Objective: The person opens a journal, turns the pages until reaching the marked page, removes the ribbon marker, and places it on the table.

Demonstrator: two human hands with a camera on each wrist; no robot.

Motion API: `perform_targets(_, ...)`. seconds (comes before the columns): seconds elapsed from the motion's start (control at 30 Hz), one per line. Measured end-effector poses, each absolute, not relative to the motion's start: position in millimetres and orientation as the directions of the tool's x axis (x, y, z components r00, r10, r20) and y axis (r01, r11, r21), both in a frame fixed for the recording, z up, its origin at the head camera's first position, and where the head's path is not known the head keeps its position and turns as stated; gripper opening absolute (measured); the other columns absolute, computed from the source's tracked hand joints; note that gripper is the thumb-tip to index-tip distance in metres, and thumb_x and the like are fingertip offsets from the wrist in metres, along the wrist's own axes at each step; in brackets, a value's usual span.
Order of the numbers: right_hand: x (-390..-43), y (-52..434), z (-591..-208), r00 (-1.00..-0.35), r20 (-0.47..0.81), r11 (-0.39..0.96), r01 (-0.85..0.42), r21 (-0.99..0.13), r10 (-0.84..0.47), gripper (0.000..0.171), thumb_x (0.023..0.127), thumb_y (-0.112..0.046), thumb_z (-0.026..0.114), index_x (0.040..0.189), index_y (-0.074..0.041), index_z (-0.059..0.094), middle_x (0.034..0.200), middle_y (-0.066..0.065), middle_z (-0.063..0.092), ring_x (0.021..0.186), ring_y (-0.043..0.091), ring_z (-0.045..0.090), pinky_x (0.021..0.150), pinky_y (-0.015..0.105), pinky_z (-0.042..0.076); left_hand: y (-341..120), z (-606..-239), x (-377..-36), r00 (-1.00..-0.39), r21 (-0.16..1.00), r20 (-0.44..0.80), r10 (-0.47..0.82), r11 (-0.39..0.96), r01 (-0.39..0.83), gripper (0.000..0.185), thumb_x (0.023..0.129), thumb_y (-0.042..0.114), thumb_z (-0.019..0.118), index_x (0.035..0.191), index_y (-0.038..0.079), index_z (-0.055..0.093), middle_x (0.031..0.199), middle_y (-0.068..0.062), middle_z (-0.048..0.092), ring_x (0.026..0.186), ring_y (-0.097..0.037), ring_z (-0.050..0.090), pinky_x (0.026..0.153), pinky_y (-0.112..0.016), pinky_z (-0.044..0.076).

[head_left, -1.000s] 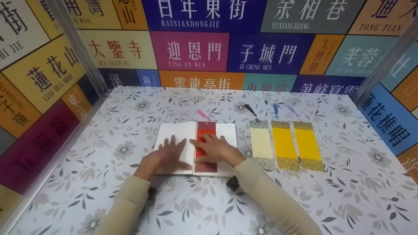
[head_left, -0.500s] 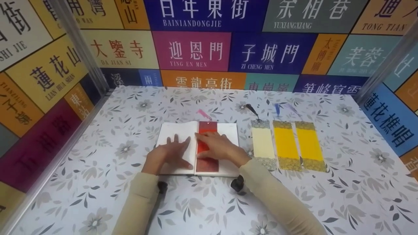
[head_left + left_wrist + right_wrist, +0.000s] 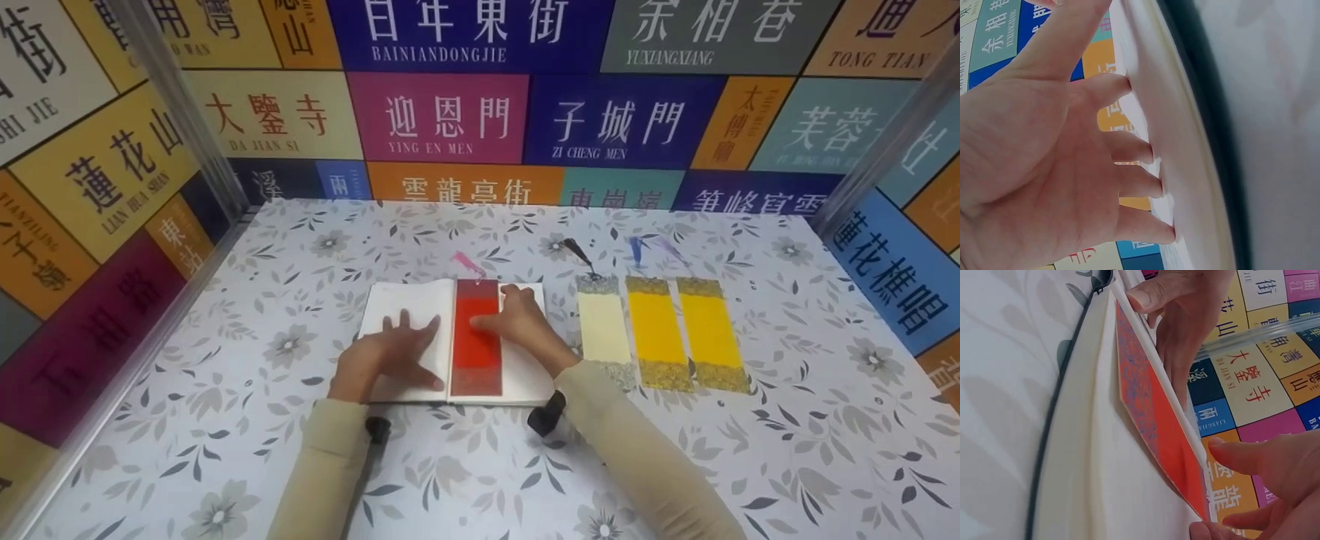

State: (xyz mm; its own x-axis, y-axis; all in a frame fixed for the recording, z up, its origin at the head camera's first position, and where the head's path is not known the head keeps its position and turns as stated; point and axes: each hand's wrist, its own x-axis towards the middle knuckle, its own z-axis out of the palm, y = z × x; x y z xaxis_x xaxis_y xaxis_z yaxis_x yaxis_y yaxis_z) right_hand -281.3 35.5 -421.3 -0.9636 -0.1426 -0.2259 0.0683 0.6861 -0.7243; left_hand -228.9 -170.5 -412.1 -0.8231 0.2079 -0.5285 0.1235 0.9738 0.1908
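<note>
An open notebook with blank white pages and a dark cover edge lies on the table. On its right page, along the spine, lies a red bookmark with a pink tassel past the top edge. My left hand rests spread on the left page; in the left wrist view its fingertips press the paper. My right hand is over the right page, thumb extended over the bookmark, other fingers bent near its upper right edge. The right wrist view shows a gap between thumb and fingers.
Right of the notebook lie a cream bookmark with a dark tassel and two yellow bookmarks, their tassels pointing away. The cloth is floral. A panel wall of coloured signs stands behind, with clear posts at the corners.
My right hand has slid from the middle of the red bookmark to its right side, uncovering most of it. My left hand stays on the left page.
</note>
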Motion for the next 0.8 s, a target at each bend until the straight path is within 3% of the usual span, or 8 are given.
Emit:
perform_targets(0.1,-280.4,31.0,-420.1,-0.962,-0.259,0.733,0.112,-0.671,-0.090,0.089,0.081,-0.037,0.081,0.148,0.004,0.039,0.152,0.029,0.036,0.126,0.037,0.049,0.115,0.047,0.044,-169.8,-410.8,-228.6,-0.823,0.194,-0.530,0.205,0.974,0.117,0.103,0.089,0.057,0.066,0.163,0.026,0.001,0.167,-0.028,-0.001,0.151,-0.056,0.003,0.118,-0.073,0.019)
perform_targets(0.37,-276.1,14.0,-418.0,-0.974,-0.228,0.847,0.117,-0.518,-0.004,0.096,0.073,-0.041,0.088,0.143,0.006,0.042,0.135,0.026,0.047,0.121,0.038,0.050,0.100,0.048,0.050,-167.9,-409.8,-227.6,-0.821,0.196,-0.537,0.194,0.975,0.102,0.103,0.089,0.056,0.067,0.162,0.028,0.001,0.167,-0.027,-0.004,0.152,-0.055,0.001,0.118,-0.074,0.018)
perform_targets(0.5,-275.2,10.6,-417.0,-0.975,-0.222,0.857,0.102,-0.505,-0.015,0.094,0.074,-0.037,0.087,0.143,0.007,0.040,0.131,0.026,0.048,0.118,0.039,0.053,0.099,0.047,0.050,-168.1,-410.8,-227.9,-0.824,0.190,-0.535,0.188,0.977,0.100,0.103,0.088,0.057,0.067,0.162,0.029,0.001,0.167,-0.027,-0.004,0.152,-0.055,0.001,0.116,-0.075,0.020)
perform_targets(0.67,-276.6,9.3,-413.5,-0.971,-0.238,0.866,0.109,-0.488,-0.012,0.083,0.074,-0.034,0.088,0.134,0.006,0.048,0.125,0.024,0.053,0.110,0.036,0.057,0.095,0.046,0.053,-168.1,-410.7,-227.5,-0.829,0.198,-0.528,0.186,0.976,0.092,0.103,0.088,0.056,0.068,0.162,0.028,0.002,0.167,-0.027,-0.003,0.152,-0.054,0.001,0.116,-0.075,0.020)
perform_targets(0.8,-278.1,11.1,-411.2,-0.963,-0.270,0.861,0.128,-0.493,-0.011,0.085,0.073,-0.032,0.089,0.136,0.006,0.047,0.127,0.024,0.055,0.113,0.036,0.056,0.099,0.046,0.051,-168.2,-409.6,-226.0,-0.829,0.204,-0.528,0.185,0.975,0.088,0.102,0.089,0.055,0.068,0.162,0.028,0.002,0.167,-0.027,-0.004,0.151,-0.056,0.001,0.117,-0.074,0.019)
